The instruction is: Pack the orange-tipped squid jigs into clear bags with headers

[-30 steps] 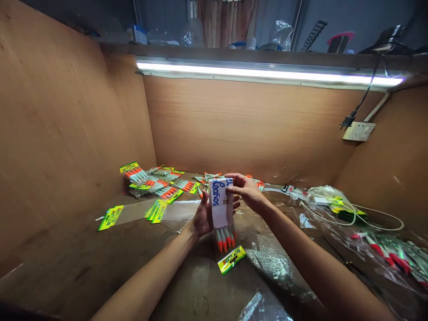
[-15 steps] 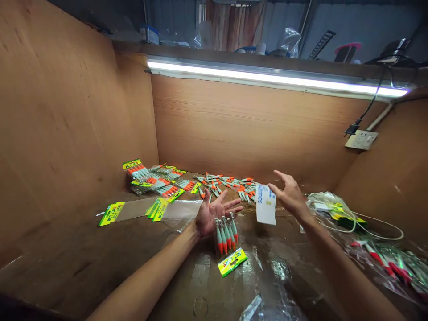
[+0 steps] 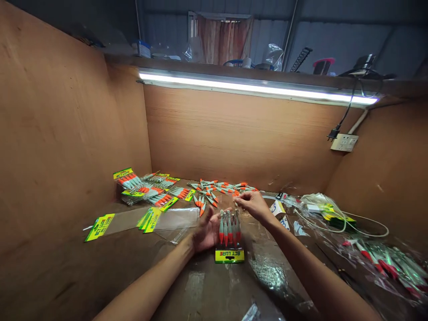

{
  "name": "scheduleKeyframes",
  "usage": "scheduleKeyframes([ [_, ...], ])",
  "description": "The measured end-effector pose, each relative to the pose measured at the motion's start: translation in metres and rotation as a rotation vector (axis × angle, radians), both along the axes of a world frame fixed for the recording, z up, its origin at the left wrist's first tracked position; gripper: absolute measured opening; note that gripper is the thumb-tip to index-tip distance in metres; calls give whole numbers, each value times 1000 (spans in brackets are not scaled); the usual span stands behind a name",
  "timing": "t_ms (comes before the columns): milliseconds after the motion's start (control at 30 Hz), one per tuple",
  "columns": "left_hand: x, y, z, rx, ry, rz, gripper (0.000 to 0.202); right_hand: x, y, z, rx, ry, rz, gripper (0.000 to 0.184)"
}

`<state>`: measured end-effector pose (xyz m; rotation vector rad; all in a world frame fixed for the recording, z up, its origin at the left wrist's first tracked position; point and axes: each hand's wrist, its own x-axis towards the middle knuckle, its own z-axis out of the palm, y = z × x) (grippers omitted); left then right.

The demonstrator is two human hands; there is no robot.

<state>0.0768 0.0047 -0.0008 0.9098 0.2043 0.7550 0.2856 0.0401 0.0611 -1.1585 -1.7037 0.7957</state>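
Note:
A clear bag of orange-tipped lures (image 3: 229,229) with a yellow header card (image 3: 229,256) stands upside down on the bench. My left hand (image 3: 204,232) cups the bag from behind on its left side, fingers curled against it. My right hand (image 3: 252,204) pinches the bag's top edge just right of the lures. A white card with blue writing (image 3: 277,207) lies on the bench to the right of my right hand.
Loose lures (image 3: 217,189) lie scattered at the back. Packed bags (image 3: 147,189) pile at back left, with flat unfilled bags with yellow headers (image 3: 133,220) in front. Cables and plastic wrap (image 3: 334,211) plus more lures (image 3: 384,263) lie at right. Plywood walls enclose the bench.
My right hand drew the white card away and let it drop on the bench at right, then came back to the bag's top. My left hand closed on the bag, which now stands straighter.

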Motion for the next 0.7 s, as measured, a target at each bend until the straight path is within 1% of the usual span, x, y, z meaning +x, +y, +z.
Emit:
scheduleKeyframes([
  [67,8,0,-10,123,168,102,74,12,-2,-4,-5,12,-39,29],
  [133,15,0,-19,207,289,212,64,18,-7,-7,-8,26,-52,31],
  [200,20,1,-25,226,334,268,54,22,-13,-7,35,31,-66,34],
  [267,21,1,-27,230,350,297,48,25,-20,-3,143,9,-81,39],
  [333,20,2,-25,238,369,327,46,27,-26,4,245,-51,-36,34],
  [367,19,2,-24,242,378,339,46,29,-28,8,265,-88,17,29],
  [433,18,2,-19,251,400,357,47,32,-31,13,219,-148,153,27],
  [500,18,0,-14,265,419,365,51,36,-31,14,138,-173,236,28],
  [567,19,-1,-10,278,422,369,54,38,-29,12,90,-166,236,28],
  [700,22,-5,-6,284,404,400,51,41,-26,7,101,-160,194,25],
])
